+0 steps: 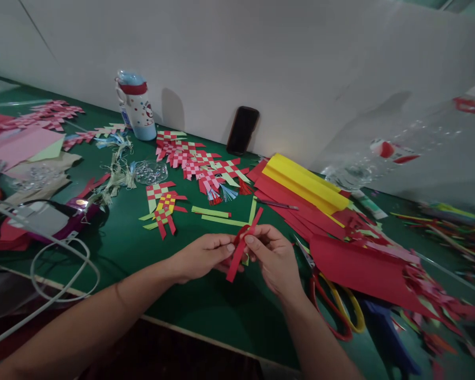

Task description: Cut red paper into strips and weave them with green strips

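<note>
Between my two hands, above the green tabletop, are red paper strips, one long and slanting, another looped behind it. My left hand pinches the strips from the left, thumb near the crossing. On the right, my right hand grips them with thumb and fingers. A bit of light green paper shows beneath the fingers; how it joins the red is hidden. Just beyond lie folded light green strips. Woven paper fish in red, green and yellow rest to the left.
More woven fish lie in a row behind. Red-and-yellow-handled scissors and red paper sheets are at right, with a yellow sheet. A phone leans on the wall. A drink bottle stands back left; a white cable loops at left.
</note>
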{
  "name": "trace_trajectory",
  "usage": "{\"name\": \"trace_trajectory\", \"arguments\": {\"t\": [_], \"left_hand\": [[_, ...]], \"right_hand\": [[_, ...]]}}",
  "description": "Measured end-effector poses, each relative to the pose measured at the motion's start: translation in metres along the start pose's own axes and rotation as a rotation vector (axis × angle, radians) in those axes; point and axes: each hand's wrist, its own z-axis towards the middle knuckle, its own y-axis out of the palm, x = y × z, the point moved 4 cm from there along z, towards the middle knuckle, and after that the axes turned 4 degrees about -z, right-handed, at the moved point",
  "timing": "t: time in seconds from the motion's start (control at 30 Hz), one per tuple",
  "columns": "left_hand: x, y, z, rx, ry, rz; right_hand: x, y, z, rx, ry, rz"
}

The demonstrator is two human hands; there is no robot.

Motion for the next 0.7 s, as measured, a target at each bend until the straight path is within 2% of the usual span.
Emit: {"name": "trace_trajectory", "arguments": {"t": [0.2,0.57,0.7], "left_hand": [[-0.0065,-0.0029,0.0007,0.003,-0.106,-0.109],[-0.0016,0.0002,0.0008,-0.003,-0.06,0.005],[-0.0029,-0.0017,0.0024,0.024,-0.059,0.014]], "right_hand": [[-0.0016,-0.0009,-0.001,0.075,-0.091,-0.138],[-0.0014,0.0015,-0.0017,0.107,-0.144,-0.205],[0.0025,0.0012,0.0008,0.043,-0.099,-0.131]]}}
